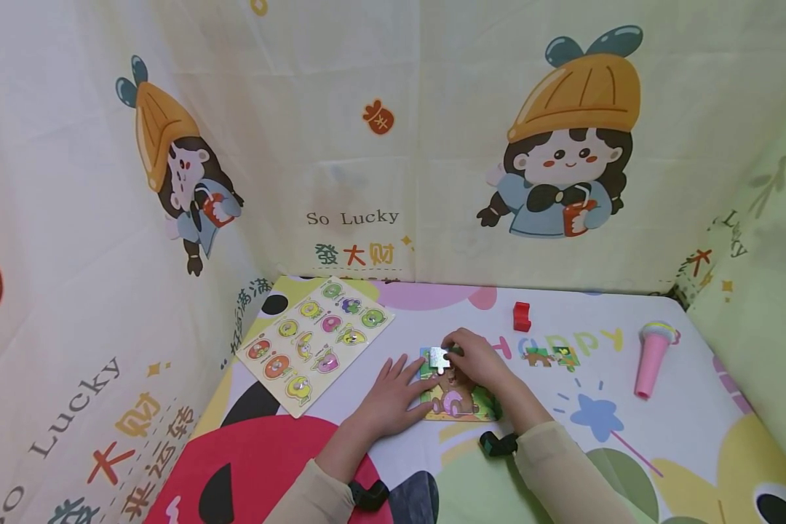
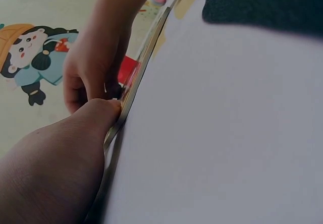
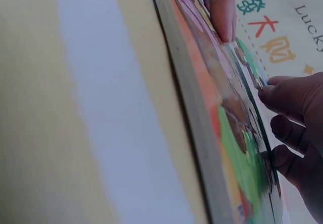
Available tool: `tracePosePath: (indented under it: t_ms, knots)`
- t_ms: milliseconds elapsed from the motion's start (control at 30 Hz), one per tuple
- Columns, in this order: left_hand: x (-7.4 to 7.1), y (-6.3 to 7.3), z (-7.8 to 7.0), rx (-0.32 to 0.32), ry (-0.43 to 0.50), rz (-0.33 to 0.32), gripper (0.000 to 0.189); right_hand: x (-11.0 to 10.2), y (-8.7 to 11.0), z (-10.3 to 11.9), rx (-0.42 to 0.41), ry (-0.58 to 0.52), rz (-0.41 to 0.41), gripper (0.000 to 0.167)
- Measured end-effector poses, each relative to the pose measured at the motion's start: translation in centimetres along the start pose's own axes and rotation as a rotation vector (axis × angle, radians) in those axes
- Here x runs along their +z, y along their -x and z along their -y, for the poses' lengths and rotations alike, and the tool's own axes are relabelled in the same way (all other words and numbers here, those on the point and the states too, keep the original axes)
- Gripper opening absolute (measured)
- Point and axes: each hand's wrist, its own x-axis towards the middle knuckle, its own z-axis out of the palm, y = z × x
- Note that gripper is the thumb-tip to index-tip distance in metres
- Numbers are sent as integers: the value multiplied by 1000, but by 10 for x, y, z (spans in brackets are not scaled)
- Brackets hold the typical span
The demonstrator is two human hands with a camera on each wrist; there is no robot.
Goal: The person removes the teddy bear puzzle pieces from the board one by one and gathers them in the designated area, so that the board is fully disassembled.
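On the table lies a jigsaw puzzle [image 1: 455, 404] with a brown bear picture. My left hand [image 1: 393, 402] is spread over its left side, the thumb [image 2: 96, 115] resting on the near edge. At the puzzle's top left, my right hand [image 1: 474, 356] pinches a jigsaw piece [image 1: 439, 358] that glares white in the head view. The right wrist view shows this piece [image 3: 247, 62] tilted up slightly from the board, with right fingertips [image 3: 270, 94] at its edge. The other right fingers curl beside the board.
Loose jigsaw pieces [image 1: 552, 356] lie to the right of the puzzle. A red block-like object [image 1: 522, 316] stands farther back, and a pink toy microphone [image 1: 655, 360] lies at far right. Left of the hands is a fruit picture board [image 1: 316, 342]. Printed cloth [image 1: 445, 167] walls the table's back and sides.
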Motion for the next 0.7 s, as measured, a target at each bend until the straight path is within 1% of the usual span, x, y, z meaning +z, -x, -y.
tracePosePath:
  t_ms: [233, 367, 567, 700]
  knots:
    - [-1, 0, -1, 8, 3, -3, 52, -9, 4, -8, -11, -29, -4, 16]
    - [-1, 0, -1, 3, 9, 1, 52, -17, 8, -13, -25, -14, -29, 15]
    - [-2, 0, -1, -3, 10, 12, 53, -28, 13, -24, -68, 11, -59, 15]
    - [0, 0, 0, -5, 3, 15, 53, -36, 17, -33, -63, -1, -66, 16]
